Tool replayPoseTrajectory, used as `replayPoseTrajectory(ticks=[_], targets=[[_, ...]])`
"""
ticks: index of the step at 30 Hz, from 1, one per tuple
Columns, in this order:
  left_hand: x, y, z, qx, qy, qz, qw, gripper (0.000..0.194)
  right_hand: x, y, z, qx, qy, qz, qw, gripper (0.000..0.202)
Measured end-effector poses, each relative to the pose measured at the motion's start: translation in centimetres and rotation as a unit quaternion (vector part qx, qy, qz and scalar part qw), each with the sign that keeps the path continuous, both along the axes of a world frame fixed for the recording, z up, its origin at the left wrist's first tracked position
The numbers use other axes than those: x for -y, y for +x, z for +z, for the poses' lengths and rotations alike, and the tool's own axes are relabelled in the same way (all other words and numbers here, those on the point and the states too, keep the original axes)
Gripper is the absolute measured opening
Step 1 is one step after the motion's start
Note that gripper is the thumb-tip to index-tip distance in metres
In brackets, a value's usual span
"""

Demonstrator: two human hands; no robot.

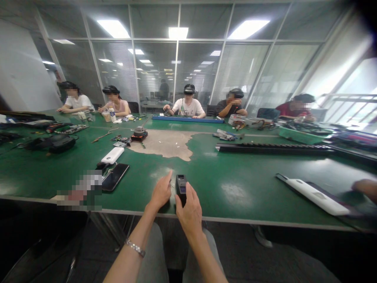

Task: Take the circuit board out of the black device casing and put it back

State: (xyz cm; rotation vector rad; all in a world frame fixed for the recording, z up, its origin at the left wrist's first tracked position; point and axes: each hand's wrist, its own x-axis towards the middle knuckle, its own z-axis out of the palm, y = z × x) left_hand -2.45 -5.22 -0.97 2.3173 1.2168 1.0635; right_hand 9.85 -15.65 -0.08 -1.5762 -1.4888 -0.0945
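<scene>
Near the table's front edge, my right hand point(189, 208) holds a small black box-shaped device point(181, 184), its thumb on the left side and fingers along the right. The device stands on the green table point(212, 181); on its top are a dark slot and a small purplish patch, perhaps a screen. Just left of it, apart from it, is my left hand point(161, 192) with the index finger stretched forward and nothing visible in its grasp. Its other fingers are partly hidden.
Left of my hands lie a phone point(115, 177) and a white power bank point(112, 155). Ahead is a brown sheet point(165, 143). A long black rail point(271, 148), a green basket point(306, 135) and a white bar-shaped device point(318, 195) are rightward. Several people sit opposite.
</scene>
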Motion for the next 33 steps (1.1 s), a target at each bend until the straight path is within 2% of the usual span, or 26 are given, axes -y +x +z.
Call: replayPoseTrajectory(ticks=[6, 13, 16, 19, 22, 26, 29, 33], targets=[[-0.3, 0.0, -0.3, -0.004, 0.002, -0.001, 1.0, 0.061, 0.1, -0.1, 0.8, -0.016, 0.004, -0.006, 1.0, 0.068], [-0.1, 0.0, -0.2, -0.006, 0.019, 0.001, 1.0, 0.061, -0.3, 0.3, 0.7, -0.015, -0.025, -0.021, 0.999, 0.06], [0.0, 0.0, -0.2, -0.005, 0.025, -0.01, 1.0, 0.062, -0.5, 0.3, 1.1, -0.014, -0.028, -0.026, 0.999, 0.057], [-0.1, 0.0, -0.3, 0.003, 0.022, -0.02, 1.0, 0.064, -0.8, 0.3, 2.5, -0.021, -0.017, -0.026, 0.999, 0.057], [-0.2, 0.0, -0.4, 0.008, 0.02, -0.018, 1.0, 0.064, -1.2, 0.7, 4.6, -0.038, 0.004, -0.026, 0.999, 0.058], [-0.2, 0.0, -0.6, -0.004, 0.024, -0.016, 1.0, 0.061, -1.1, 2.8, 6.3, -0.064, 0.035, -0.041, 0.996, 0.059], [0.0, 0.0, -0.5, -0.014, 0.019, -0.012, 1.0, 0.061, -0.7, 5.3, 5.5, -0.063, 0.035, -0.076, 0.995, 0.059], [0.1, 0.1, -0.2, -0.027, 0.014, -0.005, 1.0, 0.06, 0.1, 7.7, 2.8, -0.049, -0.01, -0.116, 0.992, 0.061]])
